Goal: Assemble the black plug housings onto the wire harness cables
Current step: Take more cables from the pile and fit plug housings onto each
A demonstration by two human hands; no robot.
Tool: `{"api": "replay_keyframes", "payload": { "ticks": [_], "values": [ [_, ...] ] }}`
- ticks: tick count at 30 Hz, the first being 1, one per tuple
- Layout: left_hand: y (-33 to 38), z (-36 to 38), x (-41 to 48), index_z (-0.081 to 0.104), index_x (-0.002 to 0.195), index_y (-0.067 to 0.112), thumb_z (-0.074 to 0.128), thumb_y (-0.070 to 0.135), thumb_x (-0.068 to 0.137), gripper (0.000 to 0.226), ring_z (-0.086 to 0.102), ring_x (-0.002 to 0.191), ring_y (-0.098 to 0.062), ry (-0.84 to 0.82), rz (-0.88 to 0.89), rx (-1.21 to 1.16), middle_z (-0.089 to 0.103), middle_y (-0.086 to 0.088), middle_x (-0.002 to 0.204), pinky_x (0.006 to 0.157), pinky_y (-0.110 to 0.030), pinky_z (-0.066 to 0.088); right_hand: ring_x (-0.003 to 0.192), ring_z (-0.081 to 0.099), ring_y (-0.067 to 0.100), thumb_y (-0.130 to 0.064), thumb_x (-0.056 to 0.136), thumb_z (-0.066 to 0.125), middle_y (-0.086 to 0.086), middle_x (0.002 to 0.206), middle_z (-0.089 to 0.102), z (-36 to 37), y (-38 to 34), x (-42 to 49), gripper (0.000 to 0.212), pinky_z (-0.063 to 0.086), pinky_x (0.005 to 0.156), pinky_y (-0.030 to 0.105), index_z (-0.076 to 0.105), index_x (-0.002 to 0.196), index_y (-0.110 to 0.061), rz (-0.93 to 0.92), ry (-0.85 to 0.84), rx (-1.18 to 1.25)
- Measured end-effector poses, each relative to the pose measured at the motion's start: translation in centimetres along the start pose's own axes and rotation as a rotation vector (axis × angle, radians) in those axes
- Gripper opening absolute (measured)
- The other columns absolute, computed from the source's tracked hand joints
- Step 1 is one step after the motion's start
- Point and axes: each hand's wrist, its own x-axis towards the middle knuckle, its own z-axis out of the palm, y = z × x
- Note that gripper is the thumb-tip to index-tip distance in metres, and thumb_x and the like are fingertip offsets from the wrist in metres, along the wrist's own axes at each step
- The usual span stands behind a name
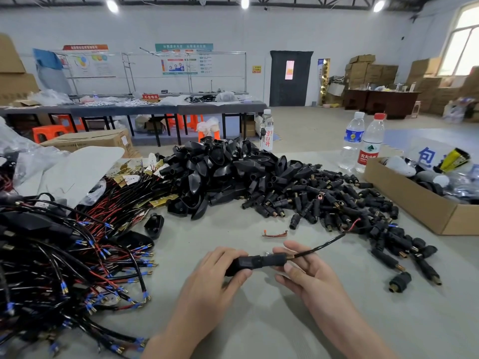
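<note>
Fingers (225, 256) of the left hand (217, 273) curl round a black plug housing (246, 264), low over the grey table (259, 320).

Right hand (305, 273) pinches the round barrel (276, 259) at the housing's end between thumb and fingertips, just where the cable (320, 246) leaves it toward the heap of barrel connectors (337, 203). Whether the barrel is fully seated cannot be told. The housing looks light, rigid and smooth, likely to slip, so its wide body is the place to grip. The thin cable will probably bend rather than push, so it is best held close to the brass collar. Spare housings (228, 172) lie piled behind and the wire harness bundle (64, 255) lies to the left.
</note>
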Motion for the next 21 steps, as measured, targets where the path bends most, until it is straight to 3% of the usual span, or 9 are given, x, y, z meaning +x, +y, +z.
{"api": "replay_keyframes", "payload": {
  "ticks": [5,14,21],
  "values": [
    [0.06,-0.12,0.03,0.057,0.114,0.039,0.046,0.055,0.095,0.027,0.053,0.106,-0.004,-0.031,0.002,-0.031,0.055,0.024,0.108,0.086,-0.028,0.047,0.098,0.072,0.018,0.015,0.094,0.047,0.011,0.112,0.074,-0.02,-0.08,-0.02,0.036,0.059,0.078,0.023,0.060,0.119,-0.008,0.025,-0.007,0.064],
    [0.27,-0.22,-0.14,0.057,0.111,0.041,0.050,0.047,0.097,0.016,0.053,0.104,-0.006,-0.036,0.022,-0.058,0.056,0.023,0.106,0.088,-0.024,0.043,0.106,0.070,0.021,0.016,0.092,0.047,0.016,0.116,0.072,0.01,-0.37,-0.27,0.035,0.057,0.090,0.026,0.058,0.120,-0.001,0.063,-0.039,0.205],
    [0.56,-0.03,0.03,0.058,0.109,0.037,0.052,0.044,0.098,0.014,0.055,0.103,-0.009,-0.061,0.067,-0.091,0.055,0.020,0.105,0.089,-0.031,0.046,0.100,0.072,0.022,0.017,0.090,0.049,0.016,0.115,0.072,0.34,0.12,-0.41,0.032,0.058,0.075,0.021,0.061,0.115,0.001,0.103,-0.094,0.188]
  ]
}}
